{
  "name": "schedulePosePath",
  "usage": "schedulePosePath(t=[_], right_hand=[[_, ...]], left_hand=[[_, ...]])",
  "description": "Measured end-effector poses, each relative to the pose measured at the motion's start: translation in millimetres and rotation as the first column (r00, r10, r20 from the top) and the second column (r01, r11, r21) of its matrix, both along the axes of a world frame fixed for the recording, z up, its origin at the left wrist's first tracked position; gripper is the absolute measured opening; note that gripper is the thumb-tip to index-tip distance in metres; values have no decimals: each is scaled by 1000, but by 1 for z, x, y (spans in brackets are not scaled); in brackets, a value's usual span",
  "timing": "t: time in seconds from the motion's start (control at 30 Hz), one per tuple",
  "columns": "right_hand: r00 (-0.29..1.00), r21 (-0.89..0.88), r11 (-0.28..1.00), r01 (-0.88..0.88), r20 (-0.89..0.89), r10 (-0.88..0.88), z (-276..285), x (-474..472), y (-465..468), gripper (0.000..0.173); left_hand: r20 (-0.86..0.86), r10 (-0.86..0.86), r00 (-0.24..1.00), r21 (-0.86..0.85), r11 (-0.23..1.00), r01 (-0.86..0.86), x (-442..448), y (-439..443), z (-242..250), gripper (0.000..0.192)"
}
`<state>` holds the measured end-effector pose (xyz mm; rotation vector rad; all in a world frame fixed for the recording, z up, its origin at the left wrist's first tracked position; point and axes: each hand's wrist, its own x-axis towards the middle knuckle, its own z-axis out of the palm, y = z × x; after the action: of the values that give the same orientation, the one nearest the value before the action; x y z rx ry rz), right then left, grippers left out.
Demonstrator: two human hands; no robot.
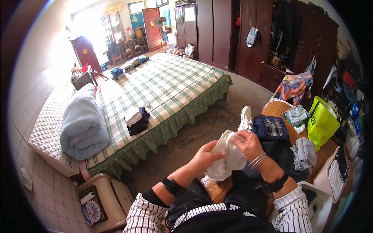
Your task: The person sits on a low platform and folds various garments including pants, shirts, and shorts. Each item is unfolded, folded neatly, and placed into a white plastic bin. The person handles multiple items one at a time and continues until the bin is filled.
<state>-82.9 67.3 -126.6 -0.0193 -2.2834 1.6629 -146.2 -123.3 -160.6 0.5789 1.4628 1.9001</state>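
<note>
A white cloth garment (230,158), perhaps a pair of socks, hangs bunched between my two hands above my lap. My left hand (211,157) pinches its left side with the thumb on top. At the upper right edge, my right hand (247,144) grips the same cloth between thumb and fingers. Beneath it I see the woven bamboo mat (217,190) between my legs. Just past my right hand rests a folded navy garment with a plaid patch (271,128). Folded grey clothes (304,153) sit farther right.
A bed with a green plaid sheet (163,84) carries folded dark and white clothes (137,119) and a rolled quilt (81,116). A lime-green bag (322,122) stands at right, near a white plastic bin (314,204). A nightstand (105,201) is at lower left.
</note>
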Motion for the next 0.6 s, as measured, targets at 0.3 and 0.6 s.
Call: schedulePosePath(t=[0.3, 0.6], right_hand=[[987, 171, 973, 152, 19, -158, 4, -4, 57, 18], [907, 403, 818, 411, -276, -319, 24, -26, 86, 27]], left_hand=[[-743, 66, 666, -330, 830, -450, -114, -65, -9, 8], [-472, 100, 876, -141, 972, -187, -174, -71, 69, 31]])
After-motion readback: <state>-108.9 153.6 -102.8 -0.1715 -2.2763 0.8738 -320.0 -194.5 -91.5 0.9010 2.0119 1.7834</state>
